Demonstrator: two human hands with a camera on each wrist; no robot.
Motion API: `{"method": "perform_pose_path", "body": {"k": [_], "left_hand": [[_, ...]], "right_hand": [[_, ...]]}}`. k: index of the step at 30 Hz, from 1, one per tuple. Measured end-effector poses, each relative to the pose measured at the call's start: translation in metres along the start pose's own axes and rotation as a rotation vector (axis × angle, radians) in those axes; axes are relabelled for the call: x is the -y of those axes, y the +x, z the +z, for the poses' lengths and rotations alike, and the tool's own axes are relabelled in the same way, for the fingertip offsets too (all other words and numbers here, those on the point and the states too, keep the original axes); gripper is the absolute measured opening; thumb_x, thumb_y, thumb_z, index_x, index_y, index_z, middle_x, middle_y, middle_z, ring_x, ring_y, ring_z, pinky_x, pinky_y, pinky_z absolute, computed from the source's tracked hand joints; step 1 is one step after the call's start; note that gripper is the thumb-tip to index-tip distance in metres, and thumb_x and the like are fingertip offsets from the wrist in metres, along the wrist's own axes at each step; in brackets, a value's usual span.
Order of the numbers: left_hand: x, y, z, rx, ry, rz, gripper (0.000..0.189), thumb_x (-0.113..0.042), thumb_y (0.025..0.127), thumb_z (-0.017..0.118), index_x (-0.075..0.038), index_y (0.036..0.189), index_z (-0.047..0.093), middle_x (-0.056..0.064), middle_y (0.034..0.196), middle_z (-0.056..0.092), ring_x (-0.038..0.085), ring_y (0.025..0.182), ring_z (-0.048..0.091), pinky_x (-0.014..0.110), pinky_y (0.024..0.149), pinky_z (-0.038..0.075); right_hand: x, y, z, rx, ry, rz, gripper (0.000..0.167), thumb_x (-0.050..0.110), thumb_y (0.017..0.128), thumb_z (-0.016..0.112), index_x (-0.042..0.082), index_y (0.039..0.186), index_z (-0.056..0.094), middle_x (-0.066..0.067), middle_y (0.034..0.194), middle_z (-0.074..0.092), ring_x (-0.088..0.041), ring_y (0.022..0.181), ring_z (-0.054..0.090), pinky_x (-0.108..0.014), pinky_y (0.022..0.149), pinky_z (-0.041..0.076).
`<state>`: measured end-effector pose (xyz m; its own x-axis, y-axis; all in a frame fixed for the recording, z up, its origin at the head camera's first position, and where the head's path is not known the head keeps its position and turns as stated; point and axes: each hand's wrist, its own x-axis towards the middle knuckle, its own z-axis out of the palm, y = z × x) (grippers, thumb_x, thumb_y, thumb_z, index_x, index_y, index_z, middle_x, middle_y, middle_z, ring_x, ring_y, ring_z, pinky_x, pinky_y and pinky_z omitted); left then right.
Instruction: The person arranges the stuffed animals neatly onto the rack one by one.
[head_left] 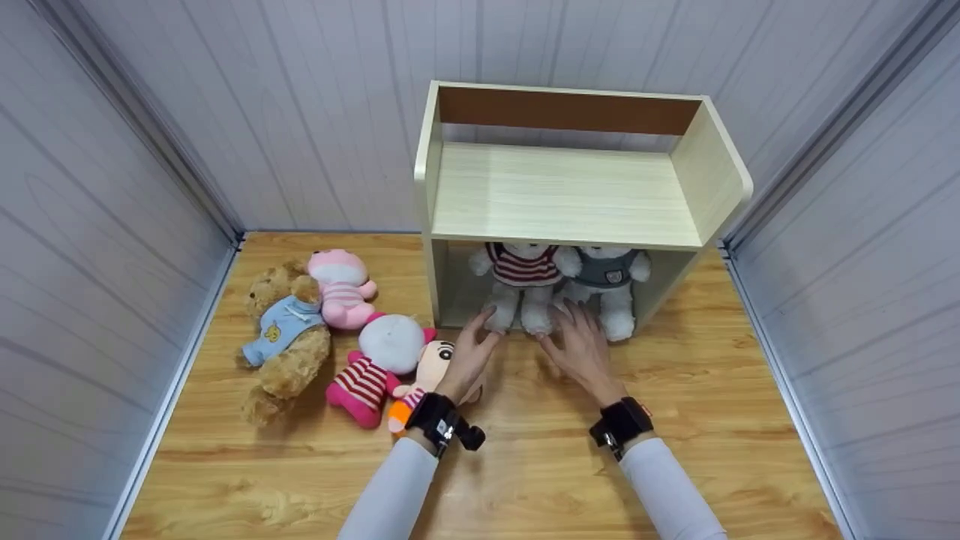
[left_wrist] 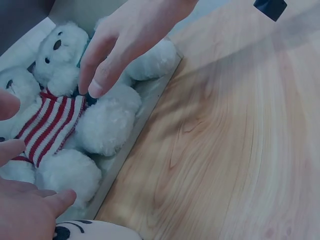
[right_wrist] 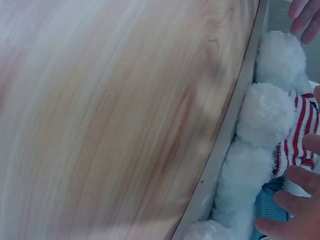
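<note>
Two white teddy bears sit side by side in the lower compartment of a pale wooden shelf (head_left: 570, 195). One wears a red-and-white striped sweater (head_left: 525, 266); the other has a grey-blue top (head_left: 604, 271). The upper board hides most of their heads in the head view. My left hand (head_left: 471, 358) is beside the striped bear's outer leg (left_wrist: 70, 175), fingers spread. My right hand (head_left: 585, 352) reaches in front of the bears near their adjoining legs, fingers extended and loosely bent. Neither hand grips a bear; whether the fingertips touch the fur is unclear.
Left of the shelf lie a brown teddy bear (head_left: 292, 330) in a blue top, a pink plush toy (head_left: 343, 289), a white-headed plush (head_left: 390, 345) in stripes and a big-eyed doll (head_left: 431, 367), partly under my left wrist. Panel walls (head_left: 315, 112) enclose the wooden floor (head_left: 525, 465).
</note>
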<state>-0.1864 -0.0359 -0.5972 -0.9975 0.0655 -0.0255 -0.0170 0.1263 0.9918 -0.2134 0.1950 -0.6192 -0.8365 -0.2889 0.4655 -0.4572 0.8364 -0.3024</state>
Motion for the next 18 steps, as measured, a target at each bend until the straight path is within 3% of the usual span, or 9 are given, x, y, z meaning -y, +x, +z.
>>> {"method": "perform_pose_path", "body": {"k": [5, 11, 18], "left_hand": [[-0.004, -0.003, -0.006, -0.003, 0.02, 0.057, 0.057, -0.015, 0.095, 0.058, 0.004, 0.149, 0.05, 0.03, 0.158, 0.038, 0.046, 0.138, 0.045, 0.053, 0.116, 0.038], [-0.012, -0.006, -0.019, -0.017, 0.02, 0.106, 0.055, -0.008, 0.094, 0.057, 0.006, 0.147, 0.051, 0.026, 0.152, 0.047, 0.043, 0.127, 0.053, 0.051, 0.111, 0.042], [-0.02, -0.012, -0.045, -0.044, 0.011, 0.109, 0.05, -0.005, 0.098, 0.058, 0.002, 0.147, 0.054, 0.024, 0.149, 0.053, 0.042, 0.137, 0.049, 0.05, 0.115, 0.041]], "right_hand": [[0.001, -0.002, -0.005, -0.015, 0.03, -0.001, 0.056, 0.033, 0.091, 0.076, 0.001, 0.135, 0.063, -0.03, 0.142, 0.056, -0.057, 0.128, 0.051, -0.07, 0.106, 0.041], [0.002, -0.003, -0.01, -0.02, 0.061, 0.026, 0.055, 0.03, 0.09, 0.079, 0.004, 0.136, 0.063, -0.029, 0.143, 0.055, -0.056, 0.13, 0.05, -0.071, 0.107, 0.039], [0.0, -0.003, -0.017, -0.031, 0.04, 0.015, 0.055, 0.029, 0.09, 0.078, 0.002, 0.135, 0.063, -0.029, 0.142, 0.055, -0.055, 0.132, 0.049, -0.069, 0.106, 0.041]]}}
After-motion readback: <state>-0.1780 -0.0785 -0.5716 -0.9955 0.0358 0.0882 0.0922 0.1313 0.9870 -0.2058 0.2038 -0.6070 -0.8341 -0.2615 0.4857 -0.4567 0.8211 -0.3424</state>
